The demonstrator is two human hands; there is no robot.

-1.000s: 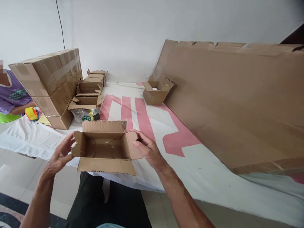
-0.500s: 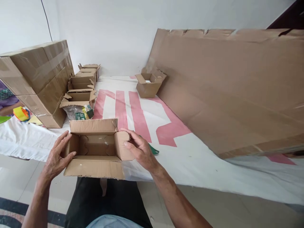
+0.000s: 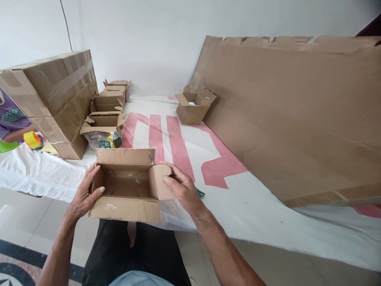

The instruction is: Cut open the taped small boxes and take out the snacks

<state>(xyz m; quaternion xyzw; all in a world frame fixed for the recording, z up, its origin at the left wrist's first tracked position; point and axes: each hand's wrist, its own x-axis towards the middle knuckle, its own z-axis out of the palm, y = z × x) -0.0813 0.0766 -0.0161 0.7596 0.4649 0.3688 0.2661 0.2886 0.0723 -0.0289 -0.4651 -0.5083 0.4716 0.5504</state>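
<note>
An open cardboard box sits at the table's near edge, its top facing me and its flaps folded outward. Inside, nothing but bare walls and curved cut lines shows. My left hand grips the left end, thumb at the near corner and fingers along the outer side. At the other end, my right hand pinches the right end flap, with the thumb on top and the fingers behind. Partly hidden behind the right hand lies a small green object that I cannot make out.
Taped cartons are stacked at left, beside a row of open boxes and a clear plastic bag. Another open box stands near a large leaning cardboard sheet. Beyond the stack, a person's arm is near a yellow-orange tape roll.
The whole scene has shifted slightly right in view. Both hands keep their hold on the box, which looks otherwise unchanged. At far left, more of the other person's arm shows.
</note>
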